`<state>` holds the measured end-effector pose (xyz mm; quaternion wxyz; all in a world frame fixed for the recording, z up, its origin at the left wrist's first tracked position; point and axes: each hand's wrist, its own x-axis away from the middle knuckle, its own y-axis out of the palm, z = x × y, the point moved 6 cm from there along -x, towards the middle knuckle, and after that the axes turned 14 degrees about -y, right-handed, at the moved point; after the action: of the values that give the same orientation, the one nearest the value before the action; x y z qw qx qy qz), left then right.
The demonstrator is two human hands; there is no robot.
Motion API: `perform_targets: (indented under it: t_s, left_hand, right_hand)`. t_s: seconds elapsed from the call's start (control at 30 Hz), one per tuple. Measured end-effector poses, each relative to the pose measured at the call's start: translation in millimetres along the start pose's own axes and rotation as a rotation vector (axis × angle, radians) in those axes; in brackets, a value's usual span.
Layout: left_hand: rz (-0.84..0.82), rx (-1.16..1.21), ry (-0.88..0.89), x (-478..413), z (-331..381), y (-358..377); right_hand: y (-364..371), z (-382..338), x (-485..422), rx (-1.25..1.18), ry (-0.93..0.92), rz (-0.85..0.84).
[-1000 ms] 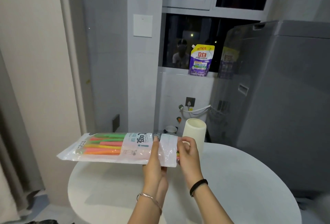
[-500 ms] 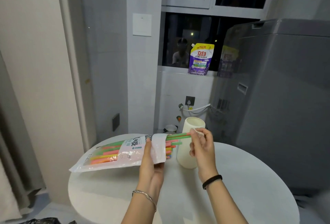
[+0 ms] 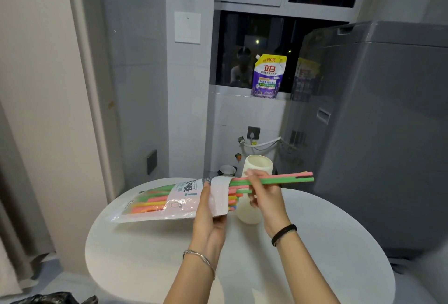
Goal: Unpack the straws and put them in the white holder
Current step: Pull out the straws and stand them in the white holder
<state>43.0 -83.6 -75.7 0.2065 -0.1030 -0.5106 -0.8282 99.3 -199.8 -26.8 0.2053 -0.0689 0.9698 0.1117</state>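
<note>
Right fingers [image 3: 253, 176] pinch straws [image 3: 286, 178], partly hiding holder [image 3: 257, 165].

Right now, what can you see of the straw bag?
The bag is a clear plastic pouch with a pale pink printed panel. It holds green, pink, yellow and orange straws, whose ends stick out of its open right end. It sits nearly level above the table, left end lower. The left hand grips it near the opening, thumb on the front; the right hand pinches a few protruding straws.

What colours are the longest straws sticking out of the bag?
Pink and green. The long plastic straws, pinched in the right hand, show best in the head view.
</note>
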Motion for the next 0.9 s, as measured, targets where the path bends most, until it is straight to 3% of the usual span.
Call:
perform_targets:
  t_s: [0.1, 0.4, 0.6, 0.77, 0.9]
  left_hand:
    - [-0.006, 0.022, -0.022, -4.3, -3.0, 6.2]
    - [0.037, 0.115, -0.006, -25.9, 10.4, 14.2]
    - [0.053, 0.15, -0.01, -36.8, 5.6, 18.4]
    - [0.051, 0.123, -0.007, -40.5, 0.7, 19.9]
    - [0.053, 0.099, -0.011, -41.7, -0.3, 16.0]
  right_hand:
    - [3.7, -2.9, -10.5, 0.082, -0.021, -0.033]
    - [-63.2, -77.0, -87.5, 0.289, -0.401, 0.266]
    - [-86.9, -108.1, -116.3, 0.361, -0.537, 0.299]
    - [-80.4, -98.3, -122.5, 0.462, -0.531, 0.206]
    - [-52.6, -62.2, -123.8, 0.598, -0.43, -0.039]
